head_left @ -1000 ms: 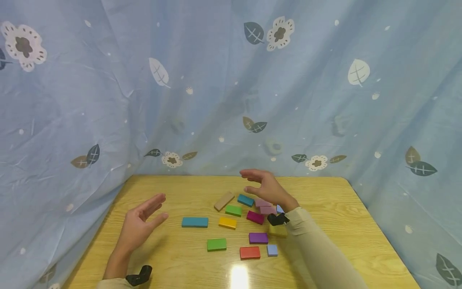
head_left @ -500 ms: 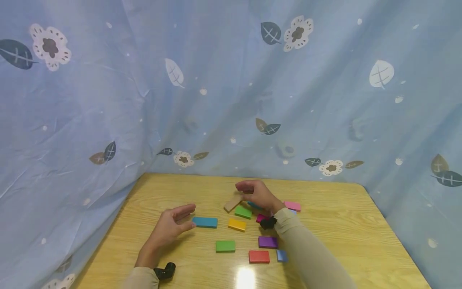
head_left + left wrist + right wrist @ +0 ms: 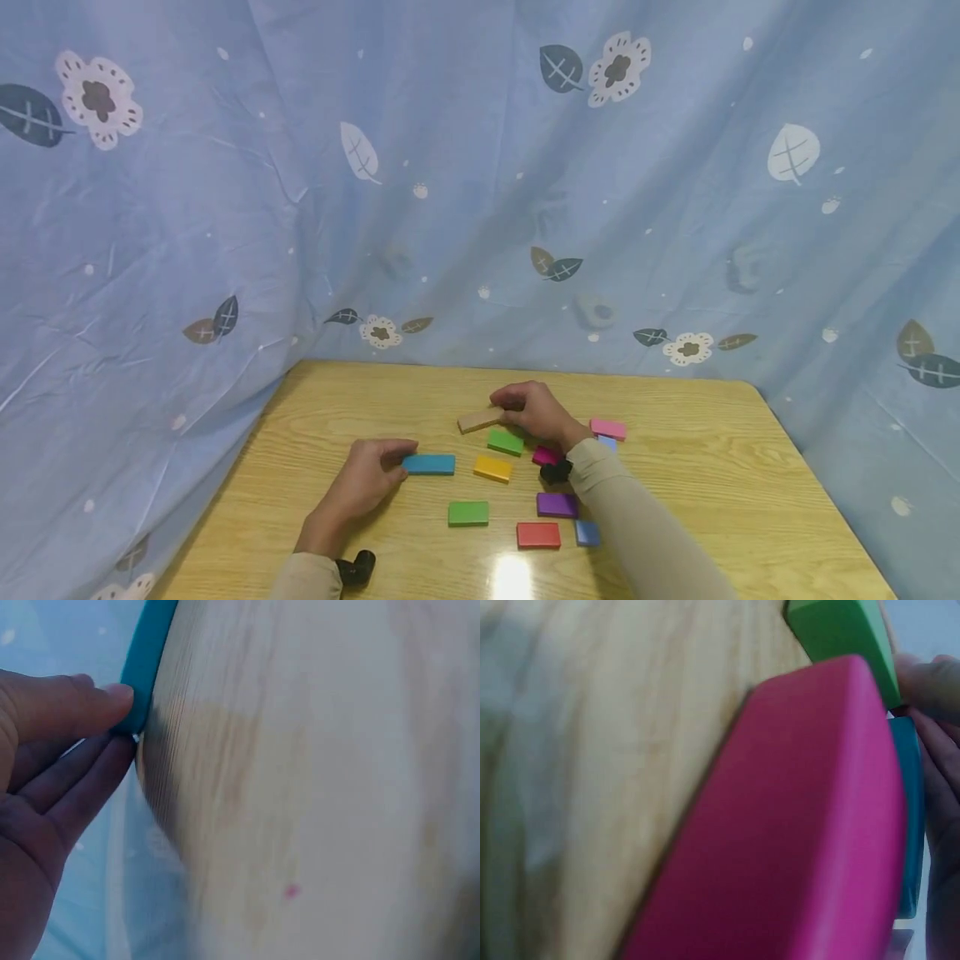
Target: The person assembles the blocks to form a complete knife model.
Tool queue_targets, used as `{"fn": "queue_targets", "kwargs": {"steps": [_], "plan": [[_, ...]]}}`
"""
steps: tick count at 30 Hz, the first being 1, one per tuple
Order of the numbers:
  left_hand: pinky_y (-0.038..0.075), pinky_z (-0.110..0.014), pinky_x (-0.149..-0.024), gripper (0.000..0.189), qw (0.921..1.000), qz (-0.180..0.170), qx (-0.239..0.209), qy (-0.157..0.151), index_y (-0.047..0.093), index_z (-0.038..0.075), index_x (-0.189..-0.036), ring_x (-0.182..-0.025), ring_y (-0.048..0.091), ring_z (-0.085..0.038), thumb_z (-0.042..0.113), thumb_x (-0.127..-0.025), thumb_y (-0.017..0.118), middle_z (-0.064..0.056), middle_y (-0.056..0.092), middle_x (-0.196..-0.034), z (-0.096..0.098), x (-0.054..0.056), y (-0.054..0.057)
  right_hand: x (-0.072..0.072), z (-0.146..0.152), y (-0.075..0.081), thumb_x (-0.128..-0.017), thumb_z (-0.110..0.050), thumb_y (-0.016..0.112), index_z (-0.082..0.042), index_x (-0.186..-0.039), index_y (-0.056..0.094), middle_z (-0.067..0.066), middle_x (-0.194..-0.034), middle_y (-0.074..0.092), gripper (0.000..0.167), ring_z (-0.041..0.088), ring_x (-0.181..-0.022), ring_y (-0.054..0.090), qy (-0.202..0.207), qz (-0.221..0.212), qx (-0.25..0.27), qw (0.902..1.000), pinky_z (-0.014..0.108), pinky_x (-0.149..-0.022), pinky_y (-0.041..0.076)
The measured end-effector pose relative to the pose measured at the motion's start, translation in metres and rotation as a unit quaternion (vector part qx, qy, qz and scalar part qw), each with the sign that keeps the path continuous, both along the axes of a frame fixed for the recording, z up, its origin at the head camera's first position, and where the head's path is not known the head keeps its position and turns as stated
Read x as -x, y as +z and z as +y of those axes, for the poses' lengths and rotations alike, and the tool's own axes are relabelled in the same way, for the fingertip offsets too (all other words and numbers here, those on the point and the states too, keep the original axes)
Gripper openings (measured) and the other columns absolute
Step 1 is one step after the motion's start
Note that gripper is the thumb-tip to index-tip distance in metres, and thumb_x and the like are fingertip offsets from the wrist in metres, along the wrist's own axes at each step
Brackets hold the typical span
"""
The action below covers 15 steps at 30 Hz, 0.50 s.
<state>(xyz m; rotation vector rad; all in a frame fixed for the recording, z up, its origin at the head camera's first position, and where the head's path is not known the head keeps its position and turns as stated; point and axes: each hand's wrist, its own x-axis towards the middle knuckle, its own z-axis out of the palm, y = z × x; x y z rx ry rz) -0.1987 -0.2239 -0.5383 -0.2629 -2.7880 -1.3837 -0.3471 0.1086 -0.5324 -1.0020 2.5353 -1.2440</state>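
Observation:
My left hand (image 3: 363, 479) pinches the left end of a long blue block (image 3: 431, 465) between thumb and fingers. In the left wrist view the thumb and fingertips close on the end of that blue block (image 3: 146, 667). Farther back, my right hand (image 3: 542, 414) grips the right end of a tan wooden block (image 3: 480, 420). Just in front of it lie a green block (image 3: 506, 442), a yellow block (image 3: 492, 468) and a partly covered magenta block (image 3: 545, 456). A teal block (image 3: 909, 825) shows beside the right fingers in the right wrist view; the hand hides it from the head camera.
Nearer on the wooden table (image 3: 315, 400) lie another green block (image 3: 468, 513), a purple block (image 3: 557, 505), a red block (image 3: 538, 536) and a small blue block (image 3: 587, 533). A pink block (image 3: 607, 429) sits behind the right wrist. Patterned blue cloth (image 3: 465, 167) surrounds the table.
The left hand has moved right and taken hold of the long blue block. My right hand has come down and gripped the tan block, which has turned to lie more crosswise. The head view has shifted.

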Motion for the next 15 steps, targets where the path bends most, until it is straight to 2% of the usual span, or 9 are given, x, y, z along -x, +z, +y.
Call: {"fn": "queue_targets", "kwargs": {"steps": [3, 7, 11, 15], "plan": [[0.065, -0.042, -0.104, 0.04, 0.9995, 0.0, -0.001, 0.032, 0.081, 0.006, -0.127, -0.121, 0.077, -0.027, -0.008, -0.09, 0.083, -0.008, 0.081, -0.126, -0.002, -0.002, 0.005, -0.003, -0.001, 0.003, -0.102, -0.004, 0.076, 0.0, -0.135, 0.076, 0.014, -0.127, 0.08, 0.033, 0.03, -0.118, 0.077, -0.017, 0.002, 0.008, 0.9998, 0.043, -0.103, 0.066], [0.066, -0.042, -0.102, 0.039, 0.9967, 0.0, -0.018, 0.08, 0.08, 0.005, -0.13, -0.122, 0.077, -0.031, -0.005, -0.093, 0.081, -0.011, 0.081, -0.128, -0.02, -0.012, 0.023, -0.015, -0.008, 0.015, -0.101, -0.004, 0.078, -0.003, -0.134, 0.077, 0.014, -0.128, 0.08, 0.033, 0.03, -0.117, 0.078, -0.042, 0.003, 0.041, 0.9983, 0.04, -0.101, 0.066], [0.068, -0.035, -0.095, 0.039, 0.9926, 0.026, -0.016, 0.118, 0.077, 0.002, -0.134, -0.122, 0.076, -0.037, -0.004, -0.095, 0.08, -0.016, 0.079, -0.13, -0.046, -0.022, 0.041, -0.039, -0.029, 0.026, -0.098, -0.004, 0.081, -0.006, -0.127, 0.08, 0.013, -0.123, 0.082, 0.029, 0.027, -0.108, 0.08, -0.079, 0.007, 0.089, 0.9928, 0.036, -0.095, 0.068], [0.062, -0.015, -0.086, 0.039, 0.986, 0.045, -0.007, 0.161, 0.078, 0.002, -0.133, -0.12, 0.078, -0.037, -0.002, -0.095, 0.081, -0.016, 0.08, -0.128, -0.066, -0.031, 0.043, -0.071, -0.054, 0.021, -0.097, -0.007, 0.083, -0.004, -0.125, 0.081, 0.012, -0.119, 0.083, 0.028, 0.026, -0.104, 0.081, -0.116, -0.025, 0.14, 0.983, 0.031, -0.09, 0.068]]}}
